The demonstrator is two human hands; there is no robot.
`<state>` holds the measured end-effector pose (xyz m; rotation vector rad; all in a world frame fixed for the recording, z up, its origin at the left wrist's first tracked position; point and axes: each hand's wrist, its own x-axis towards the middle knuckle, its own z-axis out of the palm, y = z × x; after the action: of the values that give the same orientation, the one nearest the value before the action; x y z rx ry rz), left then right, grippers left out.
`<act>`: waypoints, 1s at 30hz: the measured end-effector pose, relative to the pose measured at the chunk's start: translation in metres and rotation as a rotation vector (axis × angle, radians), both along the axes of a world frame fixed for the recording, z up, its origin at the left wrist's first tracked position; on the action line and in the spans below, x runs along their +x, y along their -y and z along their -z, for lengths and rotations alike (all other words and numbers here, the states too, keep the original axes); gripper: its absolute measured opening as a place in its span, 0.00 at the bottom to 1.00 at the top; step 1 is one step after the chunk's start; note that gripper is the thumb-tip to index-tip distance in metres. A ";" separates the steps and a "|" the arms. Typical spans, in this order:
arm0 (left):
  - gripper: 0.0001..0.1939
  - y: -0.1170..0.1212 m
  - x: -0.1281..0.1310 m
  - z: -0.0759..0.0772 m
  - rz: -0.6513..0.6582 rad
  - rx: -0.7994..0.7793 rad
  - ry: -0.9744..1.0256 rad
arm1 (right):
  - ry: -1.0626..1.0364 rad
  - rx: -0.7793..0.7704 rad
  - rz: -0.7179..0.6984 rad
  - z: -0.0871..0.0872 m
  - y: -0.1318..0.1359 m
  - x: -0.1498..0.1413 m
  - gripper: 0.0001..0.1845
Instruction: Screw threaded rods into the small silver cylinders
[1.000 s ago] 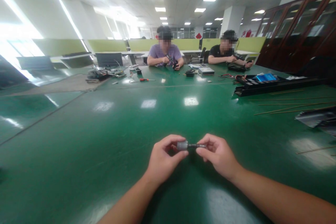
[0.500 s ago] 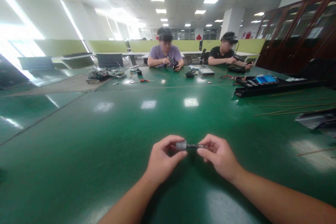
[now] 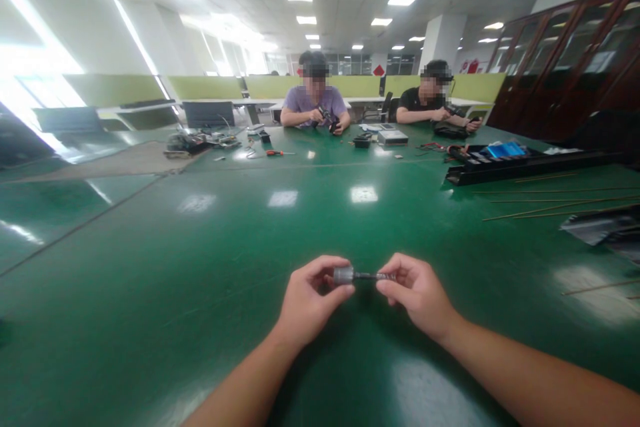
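Between my hands, a grey metallic cylinder lies level with a thin dark rod running out of its right end. My left hand pinches the cylinder between thumb and fingers. The rod's far end, which looks ridged or spiral, sits in the fingertips of my right hand. Its tip is hidden by those fingers. Cylinder and rod are held above the green tabletop. I cannot tell exactly what kind of part this is.
Across the table two people handle dark devices. Near them lie an orange screwdriver, a pale box and a heap of electronic parts. To the right are a long black tray, thin brass-coloured rods and a plastic bag.
Both hands keep their grips. The cylinder and my left hand have shifted very slightly to the left and up in view.
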<state>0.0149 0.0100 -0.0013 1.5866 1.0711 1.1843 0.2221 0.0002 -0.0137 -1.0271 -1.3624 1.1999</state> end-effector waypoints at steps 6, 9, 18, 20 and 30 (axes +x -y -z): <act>0.15 0.000 -0.003 -0.004 -0.003 -0.020 0.021 | -0.024 -0.012 0.001 0.000 0.000 0.000 0.10; 0.16 -0.003 -0.005 -0.004 -0.034 -0.053 0.059 | -0.046 -0.007 0.003 0.001 -0.001 0.000 0.11; 0.23 -0.019 -0.008 0.005 -0.203 -0.283 0.571 | -0.202 -0.104 -0.034 0.012 -0.014 0.000 0.16; 0.23 -0.020 -0.009 0.001 -0.186 -0.325 0.616 | -0.191 -0.104 -0.060 0.012 -0.017 -0.001 0.16; 0.27 0.040 -0.107 -0.044 -0.380 -0.229 -0.031 | -0.020 -0.041 -0.154 0.012 -0.011 -0.012 0.16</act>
<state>-0.0925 -0.0298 0.0423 1.2617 1.5184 1.2317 0.2106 0.0107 -0.0258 -0.9496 -1.4278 1.3528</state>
